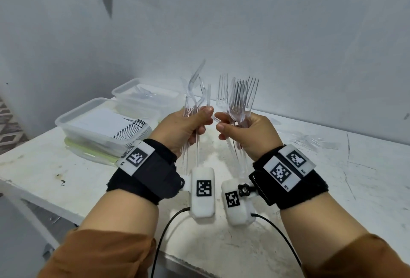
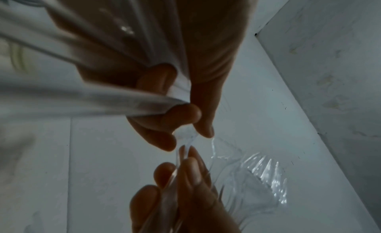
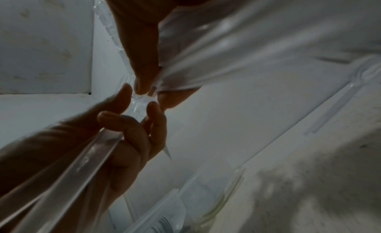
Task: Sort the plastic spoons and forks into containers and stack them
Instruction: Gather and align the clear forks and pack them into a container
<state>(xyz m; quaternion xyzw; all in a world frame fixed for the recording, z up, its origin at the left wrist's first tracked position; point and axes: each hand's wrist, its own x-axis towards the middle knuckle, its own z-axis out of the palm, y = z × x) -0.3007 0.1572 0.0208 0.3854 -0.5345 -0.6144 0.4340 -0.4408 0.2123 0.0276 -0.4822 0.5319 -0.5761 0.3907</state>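
Over the white table (image 1: 288, 189), my left hand (image 1: 190, 124) grips a bundle of clear plastic utensils (image 1: 195, 98) by the handles, heads up. They show edge-on, so I cannot tell spoons from forks. My right hand (image 1: 239, 129) grips a bundle of clear forks (image 1: 243, 95), tines up. The fingertips of both hands meet on one clear piece (image 1: 214, 119) between them. From the left wrist, my left fingers (image 2: 164, 120) pinch that piece (image 2: 186, 139) against my right hand (image 2: 185, 187). From the right wrist, the handles (image 3: 226, 57) fan out beside my right fingers (image 3: 144, 68).
A clear container with a barcoded paper (image 1: 99, 126) sits at the left on pale green lids (image 1: 88, 152). Behind it stands a second clear container (image 1: 142, 98) holding cutlery. Loose clear cutlery (image 1: 310, 142) lies at the right near the wall. The table's front edge is close.
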